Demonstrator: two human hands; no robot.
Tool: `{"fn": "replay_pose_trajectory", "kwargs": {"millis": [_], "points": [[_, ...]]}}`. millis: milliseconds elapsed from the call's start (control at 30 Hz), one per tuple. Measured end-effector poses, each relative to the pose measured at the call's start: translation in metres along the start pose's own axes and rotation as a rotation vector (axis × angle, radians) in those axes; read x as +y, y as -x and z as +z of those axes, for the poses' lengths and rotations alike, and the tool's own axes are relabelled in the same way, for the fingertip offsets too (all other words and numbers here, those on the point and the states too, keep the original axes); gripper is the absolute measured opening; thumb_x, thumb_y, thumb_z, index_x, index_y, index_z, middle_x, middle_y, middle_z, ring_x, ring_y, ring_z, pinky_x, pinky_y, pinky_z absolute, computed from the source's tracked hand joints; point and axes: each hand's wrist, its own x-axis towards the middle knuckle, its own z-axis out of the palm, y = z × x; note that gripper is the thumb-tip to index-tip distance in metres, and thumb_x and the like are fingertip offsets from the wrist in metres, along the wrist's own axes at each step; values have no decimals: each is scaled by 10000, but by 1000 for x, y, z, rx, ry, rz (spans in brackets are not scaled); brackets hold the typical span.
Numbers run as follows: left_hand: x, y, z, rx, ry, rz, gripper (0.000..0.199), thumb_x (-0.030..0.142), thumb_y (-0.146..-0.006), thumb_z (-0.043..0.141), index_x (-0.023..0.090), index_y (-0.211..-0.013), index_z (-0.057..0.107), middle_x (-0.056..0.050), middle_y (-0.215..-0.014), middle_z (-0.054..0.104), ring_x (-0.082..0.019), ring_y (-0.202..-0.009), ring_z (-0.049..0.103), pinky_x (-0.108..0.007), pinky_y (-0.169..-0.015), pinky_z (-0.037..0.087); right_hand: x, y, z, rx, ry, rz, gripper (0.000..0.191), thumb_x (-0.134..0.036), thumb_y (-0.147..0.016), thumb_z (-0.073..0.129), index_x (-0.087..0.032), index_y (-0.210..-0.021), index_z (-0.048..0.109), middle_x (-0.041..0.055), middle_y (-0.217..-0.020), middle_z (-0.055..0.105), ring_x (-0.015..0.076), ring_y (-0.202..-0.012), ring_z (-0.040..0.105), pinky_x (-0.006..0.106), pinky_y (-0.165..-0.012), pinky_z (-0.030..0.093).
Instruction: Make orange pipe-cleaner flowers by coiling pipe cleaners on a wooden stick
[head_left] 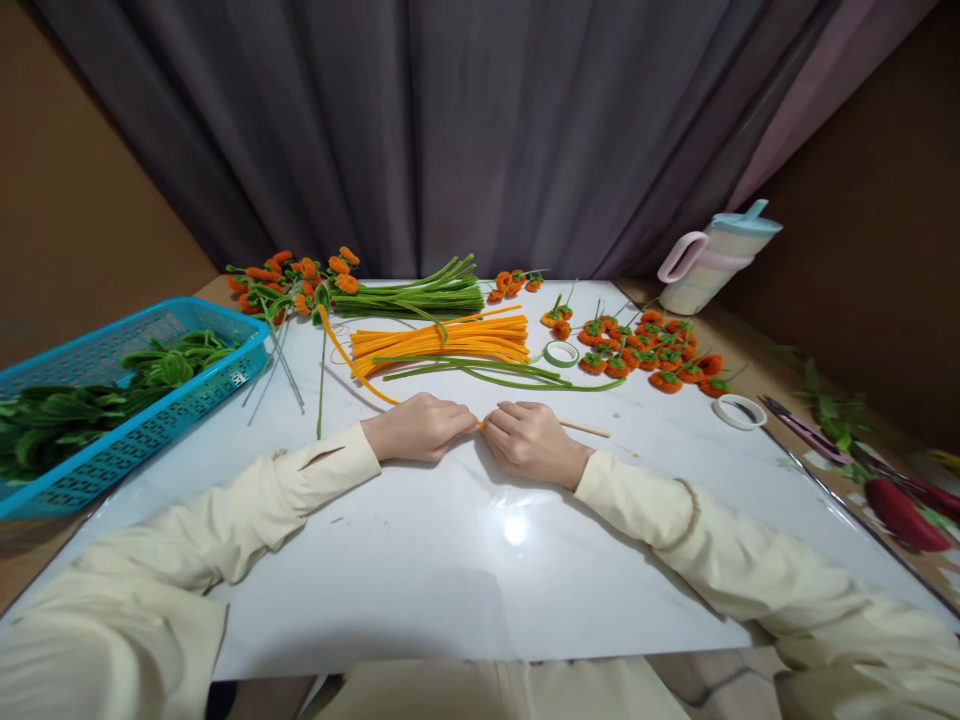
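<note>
My left hand (424,427) is closed on an orange pipe cleaner (352,362), whose long free end arcs up and away to the left. A short orange bit shows between the fingertips of both hands, just above the white table. My right hand (529,440) is closed, with a thin wooden stick (589,429) poking out on its right side. Its fingers hide the stick's other end and how the pipe cleaner meets it. Just beyond the hands lie a bundle of orange pipe cleaners (450,342) and some loose green pipe cleaners (487,373).
Behind is a green pipe-cleaner bundle (412,300). Orange fuzzy flowers (649,345) lie right, more (300,280) back left. A blue basket (172,400) of green leaves stands left. Tape rolls (561,353), pliers (806,430) and a lidded tumbler (716,262) are on the right.
</note>
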Motion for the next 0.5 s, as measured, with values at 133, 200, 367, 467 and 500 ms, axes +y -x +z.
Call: {"fn": "replay_pose_trajectory", "kwargs": {"millis": [133,200,367,467,500], "points": [[-2,3,9,68,-127,62,231,190,-927,314,154,-786,494,-29,-656,545,-139,-577,524,-265,-496,305,1,0,2,-23,-80,41,275,-111,-834,396,-148,-587,509,21,-572,479,130,-555,362,285,-540,233],[-3,4,9,64,-138,75,200,172,-910,327,155,-798,492,-28,-660,542,-139,-580,522,-264,-499,315,1,-1,1,-28,-135,79,282,-124,-835,392,-151,-578,505,14,-556,472,125,-547,363,279,-531,226],[-5,5,8,53,-138,98,136,125,-855,361,150,-831,492,-32,-689,549,-146,-594,520,-268,-515,341,0,-4,-3,11,-212,199,278,-164,-828,410,-151,-569,509,4,-538,469,111,-529,365,263,-506,208],[-5,4,8,53,-151,102,137,108,-836,358,150,-843,488,-38,-693,545,-155,-603,517,-270,-509,343,0,-5,-4,0,-232,241,273,-179,-828,416,-151,-575,516,4,-548,474,106,-523,368,257,-506,207],[-5,4,9,50,-155,101,143,104,-834,353,151,-845,488,-41,-696,544,-158,-606,515,-272,-508,347,0,-5,-4,-7,-242,243,278,-182,-830,415,-151,-572,514,4,-549,473,105,-524,368,255,-508,209]]}}
